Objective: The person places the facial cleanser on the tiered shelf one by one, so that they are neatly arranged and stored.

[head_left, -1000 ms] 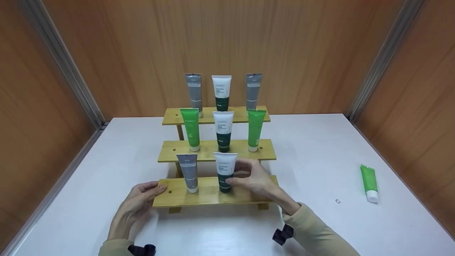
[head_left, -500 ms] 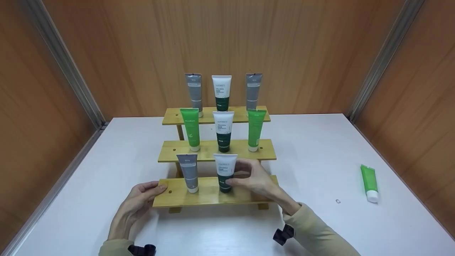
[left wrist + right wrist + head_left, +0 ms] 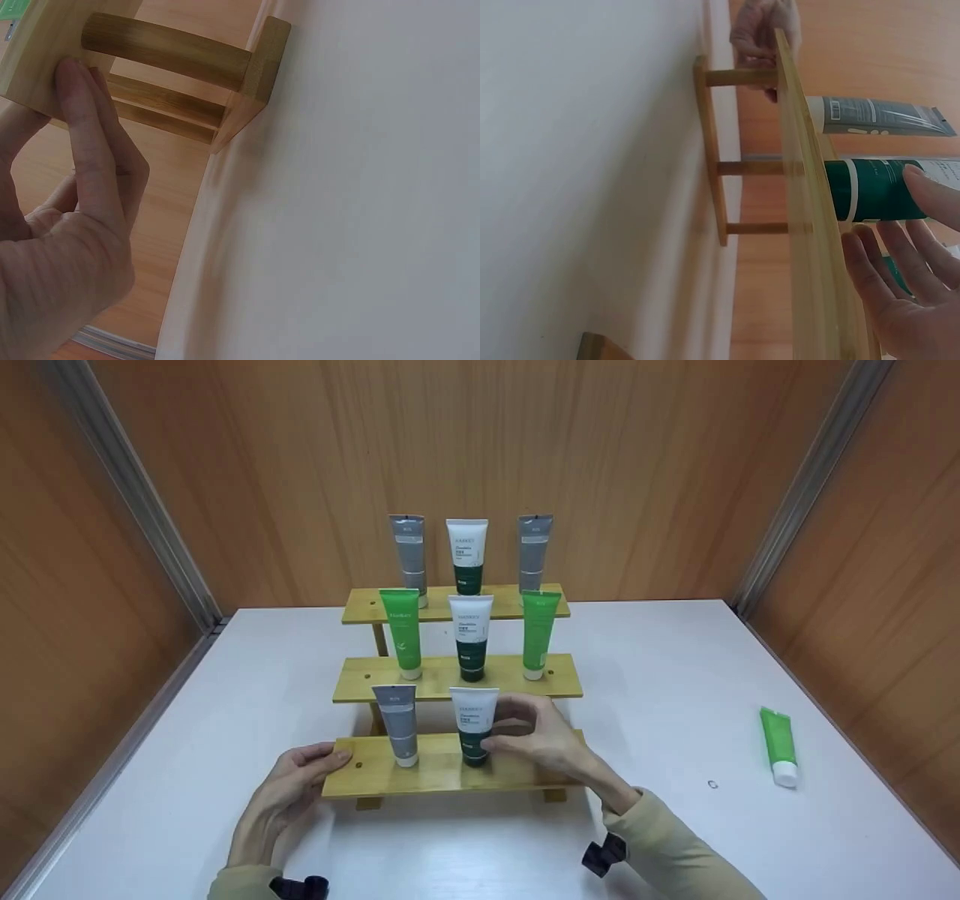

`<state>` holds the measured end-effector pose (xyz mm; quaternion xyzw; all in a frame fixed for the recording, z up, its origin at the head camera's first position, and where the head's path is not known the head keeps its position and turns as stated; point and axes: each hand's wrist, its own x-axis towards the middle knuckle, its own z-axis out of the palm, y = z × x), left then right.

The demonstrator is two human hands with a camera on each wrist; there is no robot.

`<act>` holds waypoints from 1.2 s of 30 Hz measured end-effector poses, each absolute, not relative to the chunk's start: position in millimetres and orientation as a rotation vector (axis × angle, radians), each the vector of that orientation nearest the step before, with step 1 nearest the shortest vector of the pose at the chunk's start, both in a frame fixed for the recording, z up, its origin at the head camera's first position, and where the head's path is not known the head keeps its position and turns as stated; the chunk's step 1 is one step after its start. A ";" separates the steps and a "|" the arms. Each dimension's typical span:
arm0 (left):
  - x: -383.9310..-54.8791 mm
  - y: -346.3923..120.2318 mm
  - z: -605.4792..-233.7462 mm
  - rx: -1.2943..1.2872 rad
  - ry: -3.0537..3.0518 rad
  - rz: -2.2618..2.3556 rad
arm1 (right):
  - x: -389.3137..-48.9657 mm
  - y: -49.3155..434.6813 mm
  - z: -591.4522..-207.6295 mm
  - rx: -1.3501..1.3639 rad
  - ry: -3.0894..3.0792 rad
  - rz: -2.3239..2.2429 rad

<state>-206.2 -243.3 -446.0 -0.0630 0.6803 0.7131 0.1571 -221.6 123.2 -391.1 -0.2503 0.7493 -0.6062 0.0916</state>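
A three-step wooden display stand (image 3: 442, 782) carries upright squeeze tubes. On its lowest step, my right hand (image 3: 536, 735) holds a white and dark green squeeze tube (image 3: 474, 724) between thumb and fingers. The right wrist view shows the thumb (image 3: 930, 196) against this tube's side and the other fingers below, by the step's edge. The tube stands cap down, its cap right at the board. To its left stands a grey tube (image 3: 397, 725). My left hand (image 3: 292, 780) pinches the left end of the lowest step, thumb on top and fingers (image 3: 88, 142) underneath.
The middle step holds two green tubes (image 3: 403, 631) around a white and dark green one (image 3: 472, 637). Two grey tubes flank a similar one on the top step. A green tube (image 3: 780, 746) lies on the white table at right, near a small ring (image 3: 712, 784). Wooden panels enclose the table.
The held tube's upper end has dropped slightly in the head view while its cap stays on the lowest step. My right hand has shifted a little to the right; the left hand has not moved.
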 end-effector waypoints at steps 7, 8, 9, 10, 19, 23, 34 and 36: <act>-205.9 -244.0 -446.9 -0.072 1.927 2.044 | -224.8 154.9 -391.6 -0.792 2.361 -1.777; -206.0 -244.1 -447.0 -0.059 1.925 2.041 | -226.3 162.3 -392.4 -0.806 2.395 -1.782; -206.0 -243.9 -447.0 -0.062 1.922 2.043 | -227.9 170.4 -393.4 -0.824 2.435 -1.788; -206.0 -243.7 -446.9 -0.067 1.919 2.046 | -229.6 179.1 -394.6 -0.842 2.479 -1.799; -205.9 -243.7 -446.4 -0.072 1.908 2.043 | -247.3 281.8 -412.5 -0.613 3.033 -1.759; -205.7 -244.5 -446.5 -0.083 1.900 2.050 | -250.4 335.5 -425.8 -0.427 3.241 -1.643; -205.6 -245.6 -447.0 -0.089 1.909 2.045 | -231.6 423.3 -446.5 -0.100 3.479 -1.071; -205.8 -245.6 -447.3 -0.084 1.912 2.046 | -227.8 432.1 -447.9 -0.034 3.448 -1.004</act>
